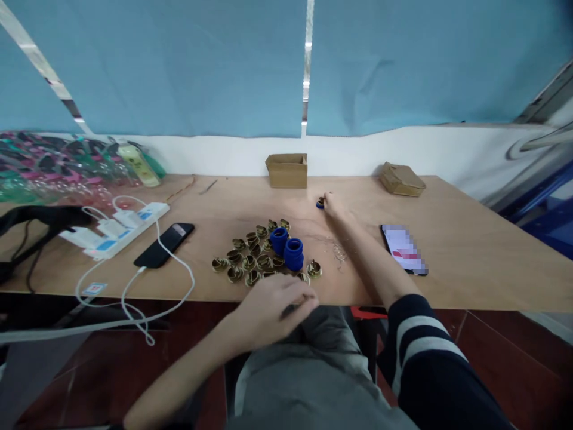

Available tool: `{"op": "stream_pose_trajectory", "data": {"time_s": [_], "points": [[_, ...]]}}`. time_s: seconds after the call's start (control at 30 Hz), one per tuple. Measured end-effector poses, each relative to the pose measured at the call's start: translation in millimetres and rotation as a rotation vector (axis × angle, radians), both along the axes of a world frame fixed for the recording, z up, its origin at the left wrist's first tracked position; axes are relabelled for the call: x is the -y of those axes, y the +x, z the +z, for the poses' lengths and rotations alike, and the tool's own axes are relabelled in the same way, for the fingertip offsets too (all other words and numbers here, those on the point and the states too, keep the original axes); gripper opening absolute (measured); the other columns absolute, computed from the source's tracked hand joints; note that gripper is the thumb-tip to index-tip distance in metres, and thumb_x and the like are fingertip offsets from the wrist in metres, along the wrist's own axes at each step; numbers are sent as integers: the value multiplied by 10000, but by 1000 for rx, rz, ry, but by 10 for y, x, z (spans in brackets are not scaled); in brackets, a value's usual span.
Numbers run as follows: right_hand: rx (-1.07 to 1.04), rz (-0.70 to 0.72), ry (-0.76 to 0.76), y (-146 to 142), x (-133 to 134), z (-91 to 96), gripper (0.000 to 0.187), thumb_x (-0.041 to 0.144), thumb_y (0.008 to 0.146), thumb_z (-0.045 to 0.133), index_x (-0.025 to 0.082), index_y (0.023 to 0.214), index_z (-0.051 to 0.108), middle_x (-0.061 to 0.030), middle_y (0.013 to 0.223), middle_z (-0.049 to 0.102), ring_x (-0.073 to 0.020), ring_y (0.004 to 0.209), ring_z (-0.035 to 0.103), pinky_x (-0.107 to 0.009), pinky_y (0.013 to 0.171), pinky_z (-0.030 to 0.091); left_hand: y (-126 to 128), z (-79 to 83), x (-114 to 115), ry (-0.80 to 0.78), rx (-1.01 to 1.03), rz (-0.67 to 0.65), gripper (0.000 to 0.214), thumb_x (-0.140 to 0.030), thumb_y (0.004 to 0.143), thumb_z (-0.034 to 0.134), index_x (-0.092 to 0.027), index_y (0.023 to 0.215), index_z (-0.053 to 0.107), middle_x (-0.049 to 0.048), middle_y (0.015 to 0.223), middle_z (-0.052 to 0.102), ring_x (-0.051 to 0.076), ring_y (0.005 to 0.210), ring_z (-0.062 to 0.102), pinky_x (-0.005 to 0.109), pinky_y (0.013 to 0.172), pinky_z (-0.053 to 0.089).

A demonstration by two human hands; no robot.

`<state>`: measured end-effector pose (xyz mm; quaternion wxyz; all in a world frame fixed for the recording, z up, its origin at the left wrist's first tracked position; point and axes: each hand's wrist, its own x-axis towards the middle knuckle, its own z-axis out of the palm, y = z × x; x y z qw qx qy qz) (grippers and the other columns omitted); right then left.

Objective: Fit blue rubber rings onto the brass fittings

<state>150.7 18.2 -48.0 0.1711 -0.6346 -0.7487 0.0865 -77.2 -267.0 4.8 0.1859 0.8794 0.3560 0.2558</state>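
My right hand point(333, 206) is stretched far over the table, its fingers closed on a small brass-coloured fitting with a blue ring point(320, 203) at or just above the tabletop. My left hand point(280, 303) hovers at the front edge, loosely curled, thumb apart from the fingers, and I see nothing held in it. Just beyond it lies a loose group of brass-coloured fittings point(249, 261), each with a raised loop or tab. Two short stacks of blue rings point(293, 255) stand among them. Small thin metal bits point(339, 252) lie beside my right forearm.
An open cardboard box point(287, 171) stands at the back, and a crumpled brown carton point(401, 179) at back right. A lit phone point(404, 249) lies right, a dark phone point(164, 245) left. The power strip point(128, 230) has trailing white cables. Several bottles point(58, 173) crowd the far left.
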Motion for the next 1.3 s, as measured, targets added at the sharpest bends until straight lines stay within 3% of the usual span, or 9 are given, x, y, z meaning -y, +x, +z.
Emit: {"op": "stream_pose_trajectory", "data": {"time_s": [0.17,0.27,0.47,0.57,0.63,0.77,0.87,1.07,1.3], "points": [[44,80,71,27,288,109,308,347,1002,620,185,1264,621,-104,1292,632,-231,1076,660,-437,914,576,102,-397,241,-352,147,-20,221,-257,988,538,-202,875,720,31,831,781,162,756,716,235,625,481],[63,151,140,52,620,240,180,259,1011,571,139,1029,704,-125,1107,693,-240,967,673,-390,882,532,159,-522,301,-554,202,-9,251,-275,995,518,-208,874,727,32,827,793,161,746,722,212,509,413],[60,202,302,155,1773,472,254,254,1028,461,180,999,702,-129,1055,692,-251,873,658,-354,756,481,255,-659,278,-997,655,61,351,-486,949,612,-167,1059,707,130,1035,792,228,904,768,358,845,598],[39,360,555,172,2405,421,257,226,1027,458,185,1003,711,-118,968,709,-238,820,666,-366,741,518,242,-656,277,-1283,898,52,471,-519,868,725,-169,1181,692,167,1213,752,291,1138,721,441,1037,540],[-52,478,672,153,2738,283,211,175,998,521,183,1108,701,-104,933,722,-220,795,682,-342,702,546,217,-652,312,-1365,1025,4,534,-520,836,766,-177,1236,683,168,1289,719,312,1266,649,465,1129,470],[-165,650,741,73,3120,-129,375,79,941,563,225,1273,654,-65,900,754,-201,766,714,-321,664,601,184,-702,417,-1360,1121,40,556,-515,818,794,-199,1262,684,139,1310,709,288,1266,646,446,1131,477],[-270,647,737,36,3213,-337,442,11,915,554,169,1319,636,-87,919,761,-197,803,730,-309,702,637,184,-770,457,-1310,1071,112,532,-431,782,851,-191,1231,695,124,1227,742,259,1145,705,420,1042,552],[-236,706,741,0,3244,-302,366,107,906,659,173,1266,688,-98,997,773,-234,912,742,-354,783,667,153,-826,425,-1121,1020,88,448,-332,812,831,-210,1218,687,91,1175,763,208,1071,728,340,973,582],[-516,566,558,-84,3293,-273,358,175,977,621,165,1335,615,-130,1081,717,-223,968,723,-345,822,640,121,-779,442,-805,907,138,373,-213,851,770,-212,1215,688,81,1254,746,217,1181,699,336,1071,537]]}}
